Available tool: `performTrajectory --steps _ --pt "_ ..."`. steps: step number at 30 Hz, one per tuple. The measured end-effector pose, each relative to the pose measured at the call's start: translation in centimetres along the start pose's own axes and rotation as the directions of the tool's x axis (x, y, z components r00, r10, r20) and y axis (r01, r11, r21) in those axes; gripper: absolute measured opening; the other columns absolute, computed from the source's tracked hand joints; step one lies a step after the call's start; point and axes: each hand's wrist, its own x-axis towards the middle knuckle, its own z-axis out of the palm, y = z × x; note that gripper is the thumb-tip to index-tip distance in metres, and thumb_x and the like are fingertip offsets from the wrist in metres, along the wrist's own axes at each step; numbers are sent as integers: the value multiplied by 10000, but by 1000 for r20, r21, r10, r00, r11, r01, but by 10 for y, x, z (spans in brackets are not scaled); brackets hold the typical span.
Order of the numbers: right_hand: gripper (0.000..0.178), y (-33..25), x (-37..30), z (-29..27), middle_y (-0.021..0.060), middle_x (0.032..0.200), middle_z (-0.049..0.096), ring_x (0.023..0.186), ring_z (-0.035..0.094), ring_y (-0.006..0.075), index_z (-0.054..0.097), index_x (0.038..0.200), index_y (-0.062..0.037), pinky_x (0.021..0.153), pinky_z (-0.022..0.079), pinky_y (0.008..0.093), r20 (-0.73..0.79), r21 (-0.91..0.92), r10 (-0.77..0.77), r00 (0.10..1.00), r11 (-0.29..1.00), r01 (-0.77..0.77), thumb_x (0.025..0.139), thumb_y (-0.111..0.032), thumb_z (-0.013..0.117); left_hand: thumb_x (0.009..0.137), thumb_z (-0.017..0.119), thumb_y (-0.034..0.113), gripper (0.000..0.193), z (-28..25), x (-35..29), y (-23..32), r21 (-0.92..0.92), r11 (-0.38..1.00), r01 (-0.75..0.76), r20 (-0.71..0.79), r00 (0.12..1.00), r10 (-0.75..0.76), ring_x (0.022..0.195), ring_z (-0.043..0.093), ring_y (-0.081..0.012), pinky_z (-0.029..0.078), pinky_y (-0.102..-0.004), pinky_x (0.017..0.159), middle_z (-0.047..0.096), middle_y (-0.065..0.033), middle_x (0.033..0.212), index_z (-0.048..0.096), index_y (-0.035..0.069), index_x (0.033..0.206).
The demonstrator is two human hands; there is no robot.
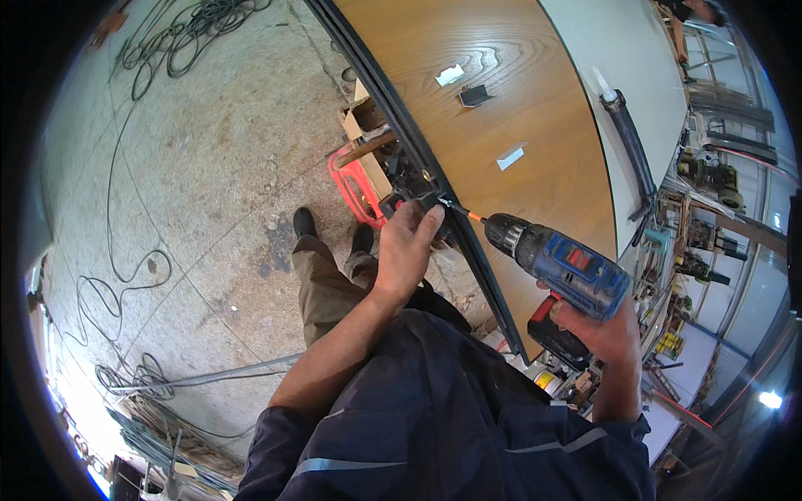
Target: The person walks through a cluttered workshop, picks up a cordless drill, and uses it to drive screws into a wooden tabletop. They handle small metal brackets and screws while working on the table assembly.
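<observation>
My right hand [597, 330] is wrapped round the grip of a blue cordless drill [576, 267] with a red and black battery. The drill lies nearly level over the wood-grain panel [535, 108], pointing left. From its chuck an orange-banded bit [474, 216] reaches to the black frame edge [480, 267] of the panel. At that edge my left hand [408, 246] has its thumb and fingers pinched together, close by the bit's tip. Whatever small dark piece they grip is mostly hidden by the fingers.
On the panel lie a small black angle piece [474, 96] and white scraps [510, 156]. A caulking gun [628, 150] rests on the pale board [622, 42]. Below the frame stands a red toolbox [357, 188]. Cables [188, 37] coil across the floor; another person [697, 12] is far right.
</observation>
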Motion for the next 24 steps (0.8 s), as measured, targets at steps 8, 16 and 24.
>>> performTrajectory --steps 8,16,24 --pt "408 -6 1 -4 89 990 759 895 722 145 709 1129 -14 816 575 318 50 -76 -33 998 996 37 754 -98 844 1014 655 281 353 -4 -1 0 38 998 -54 11 999 54 643 623 -115 504 -290 592 597 -50 710 574 -32 874" --pt "417 -6 2 -4 98 981 761 880 723 149 712 1133 -6 795 579 323 51 -84 -44 998 995 48 750 -107 843 1016 653 284 355 -2 0 2 -18 1000 -19 7 1000 19 633 625 -116 507 -287 582 613 -49 715 568 -21 855" --pt "418 -8 0 -4 96 982 760 877 724 149 714 1136 -12 793 579 319 47 -89 -34 998 995 38 752 -111 845 1022 649 281 349 -3 -2 4 -17 1000 -26 16 1000 27 629 619 -112 504 -286 581 608 -45 702 569 -12 850"
